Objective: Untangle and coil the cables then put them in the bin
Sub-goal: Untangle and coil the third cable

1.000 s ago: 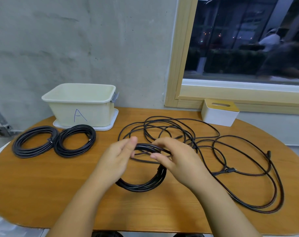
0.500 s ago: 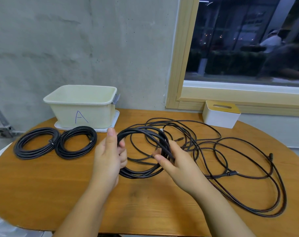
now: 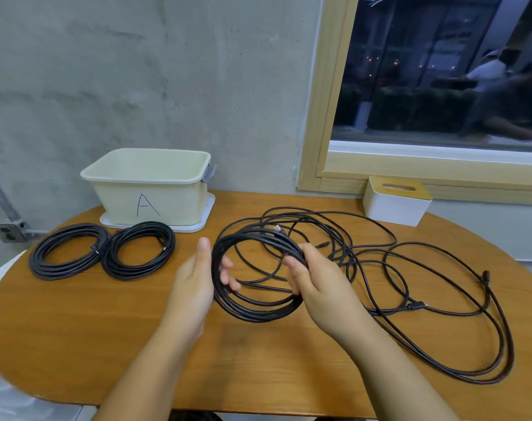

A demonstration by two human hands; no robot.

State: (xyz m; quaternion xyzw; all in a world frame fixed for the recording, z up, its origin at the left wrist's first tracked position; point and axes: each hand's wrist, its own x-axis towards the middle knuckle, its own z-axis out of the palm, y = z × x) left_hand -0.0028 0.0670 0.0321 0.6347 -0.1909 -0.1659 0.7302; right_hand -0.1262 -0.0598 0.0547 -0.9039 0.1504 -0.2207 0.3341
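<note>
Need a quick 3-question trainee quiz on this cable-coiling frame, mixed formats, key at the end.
1. True or false: the bin marked A already holds a coil.
2. How many finished coils lie on the table left of the hands?
3. Multiple choice: the coil in progress is gripped by
A. the left hand only
B. the right hand, with the left hand open against its other side
C. neither hand

Key:
1. False. No coil shows in the bin, though its floor is out of view.
2. Two: the left coil and the right coil.
3. B. The loose cable is still to be sorted.
</note>
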